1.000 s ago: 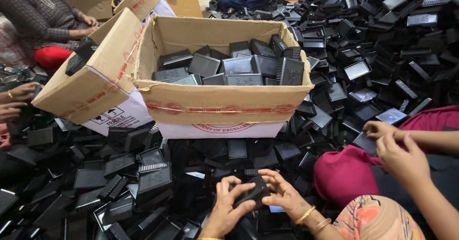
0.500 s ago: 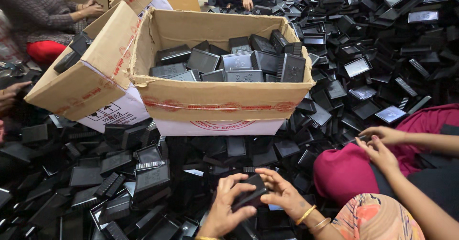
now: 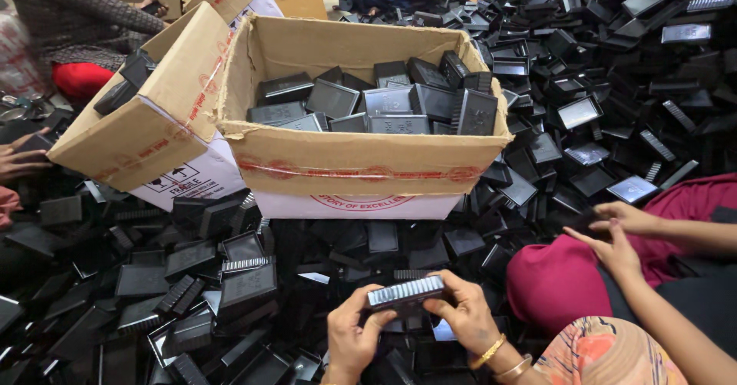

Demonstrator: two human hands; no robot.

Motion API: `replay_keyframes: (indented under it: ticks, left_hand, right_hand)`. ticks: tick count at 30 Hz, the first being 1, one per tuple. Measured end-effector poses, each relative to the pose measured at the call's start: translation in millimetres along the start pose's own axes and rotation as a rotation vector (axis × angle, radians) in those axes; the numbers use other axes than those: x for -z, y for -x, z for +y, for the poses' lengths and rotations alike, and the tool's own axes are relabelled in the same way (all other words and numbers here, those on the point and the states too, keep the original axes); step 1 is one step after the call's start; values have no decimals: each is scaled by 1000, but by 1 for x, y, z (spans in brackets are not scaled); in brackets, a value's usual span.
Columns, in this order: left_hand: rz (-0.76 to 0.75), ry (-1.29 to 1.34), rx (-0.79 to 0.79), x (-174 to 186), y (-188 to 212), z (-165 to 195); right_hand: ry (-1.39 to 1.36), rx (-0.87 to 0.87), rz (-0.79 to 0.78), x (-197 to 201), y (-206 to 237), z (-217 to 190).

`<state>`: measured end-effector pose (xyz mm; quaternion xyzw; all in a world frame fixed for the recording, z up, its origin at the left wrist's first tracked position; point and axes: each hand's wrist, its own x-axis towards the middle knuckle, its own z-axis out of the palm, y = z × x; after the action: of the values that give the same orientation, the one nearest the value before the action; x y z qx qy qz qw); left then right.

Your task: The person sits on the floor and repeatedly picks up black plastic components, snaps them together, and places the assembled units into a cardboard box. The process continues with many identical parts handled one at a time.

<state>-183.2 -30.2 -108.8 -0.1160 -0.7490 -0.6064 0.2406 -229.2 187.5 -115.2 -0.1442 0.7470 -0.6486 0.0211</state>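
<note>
- At the bottom centre of the frame the left hand [image 3: 355, 337] and the right hand [image 3: 466, 317] hold one black ribbed case [image 3: 405, 294] between them, fingers pinched on its two short ends, thumbs on the near edge.
- The case sits level, ribbed face up, above the heap of black cases [image 3: 223, 277] on the floor.
- To work it well, keep an even squeeze at both ends so the halves meet square; a skewed press would likely leave a gap.
- Whether the seam is fully closed cannot be told; the underside is hidden.
- The open cardboard box [image 3: 361, 162] stands just beyond, upper centre, part filled with like cases.
- A co-worker's hands [image 3: 614, 235] work at the right edge.
</note>
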Motion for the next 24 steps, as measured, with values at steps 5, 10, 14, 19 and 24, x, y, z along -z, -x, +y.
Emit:
replay_keyframes:
  ticks: [5,10,14,19,24]
  left_hand:
    - [105,115,-78,34,-14,-10]
    - [516,-759,49,100,-26,-37]
    - [447,-1071,240,121,-41,-59]
    - [123,-1275,606,118,-47,-72]
    - [112,-1309,686,118,-38,-76]
  right_hand:
    - [531,825,132,-18,-41,-134]
    - [816,1135,583,-9,-118,-211]
    - [796,949,102,-9,-108,-122]
    - [1235,50,-302,-5,-58,31]
    - [1190,-72,-72,5,-39,101]
